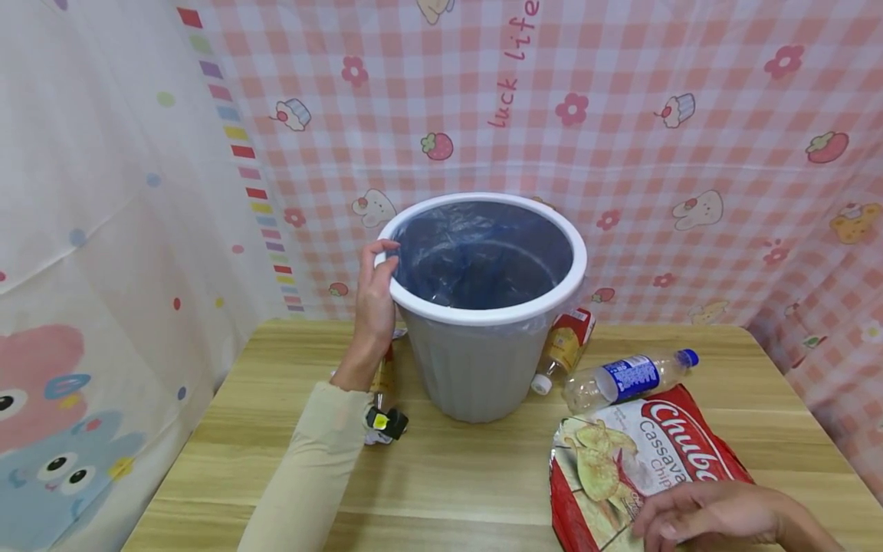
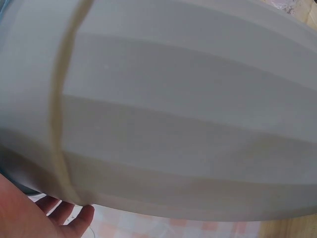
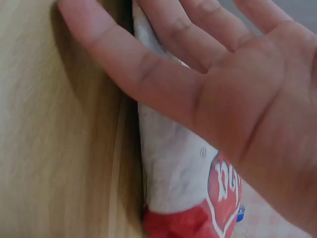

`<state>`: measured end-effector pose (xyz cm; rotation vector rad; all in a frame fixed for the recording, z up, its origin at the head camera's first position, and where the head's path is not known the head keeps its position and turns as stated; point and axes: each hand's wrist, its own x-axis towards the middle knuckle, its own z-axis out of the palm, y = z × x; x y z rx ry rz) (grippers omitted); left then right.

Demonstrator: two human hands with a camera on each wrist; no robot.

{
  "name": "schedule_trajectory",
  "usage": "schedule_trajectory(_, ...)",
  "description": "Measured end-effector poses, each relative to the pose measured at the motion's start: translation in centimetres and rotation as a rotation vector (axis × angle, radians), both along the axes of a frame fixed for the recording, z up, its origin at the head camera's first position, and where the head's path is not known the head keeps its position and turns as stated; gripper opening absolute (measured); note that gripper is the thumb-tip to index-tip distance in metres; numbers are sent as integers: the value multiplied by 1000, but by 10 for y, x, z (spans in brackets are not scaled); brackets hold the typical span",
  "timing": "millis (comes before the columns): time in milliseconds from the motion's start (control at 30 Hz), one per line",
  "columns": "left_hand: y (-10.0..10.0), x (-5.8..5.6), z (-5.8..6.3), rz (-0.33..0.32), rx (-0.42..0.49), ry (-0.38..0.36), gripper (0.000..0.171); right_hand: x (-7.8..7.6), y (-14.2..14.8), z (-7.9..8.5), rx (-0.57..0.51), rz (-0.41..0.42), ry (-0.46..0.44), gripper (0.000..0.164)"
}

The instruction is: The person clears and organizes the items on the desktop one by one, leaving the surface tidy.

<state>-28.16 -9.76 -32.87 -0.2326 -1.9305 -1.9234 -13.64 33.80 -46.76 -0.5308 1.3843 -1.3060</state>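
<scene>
- Two plastic bottles point(image 1: 614, 382) right of waste bin point(image 1: 476, 368)
- Left hand point(image 1: 375, 287) grips bin rim point(image 1: 476, 314), wrist part-hiding red-yellow item point(image 1: 383, 374) bin-left
- Right hand point(image 1: 717, 510) loose near cassava chips bag point(image 1: 641, 452), bin's front-right

One desk point(image 1: 441, 491) carries one bin point(image 1: 476, 368) with one liner point(image 1: 483, 222), one chip bag point(image 1: 662, 441), and two clearly visible bottles: one blue-capped bottle point(image 1: 628, 379), one white-capped bottle point(image 1: 564, 349). Partly hidden items point(image 1: 385, 376) left of the bin cannot be counted.
</scene>
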Motion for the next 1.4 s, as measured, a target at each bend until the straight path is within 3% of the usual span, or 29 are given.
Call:
schedule_trajectory(100, 0, 0, 0, -2, -2, 0, 31, 4, 6, -1, -30, -5, 0, 39)
schedule_trajectory(300, 0, 0, 1, 1, 6, 3, 30, 10, 21, -3, 2, -81, -163, 40)
schedule_trajectory(467, 0, 0, 1, 2, 8, 5, 30, 10, 37, -5, 9, -99, -221, 43)
schedule_trajectory(567, 0, 0, 1, 5, 3, 1, 31, 11, 45, -5, -23, -73, -214, 45)
schedule_trajectory(700, 0, 0, 2, 13, 5, 1, 31, 12, 54, -7, -59, -48, -135, 46)
schedule_trajectory(867, 0, 0, 2, 14, 14, 6, 31, 12, 60, -8, -20, -91, -118, 49)
schedule_trajectory(1033, 1, 0, 0, 6, 8, 0, 31, 11, 64, -10, -1, -179, -105, 53)
schedule_trajectory(1233, 2, 0, -1, 1, 9, 0, 31, 12, 61, -16, -68, -400, -207, 50)
schedule_trajectory(1400, 3, 0, -2, 4, 16, 0, 30, 17, 53, -28, -36, -587, -159, 44)
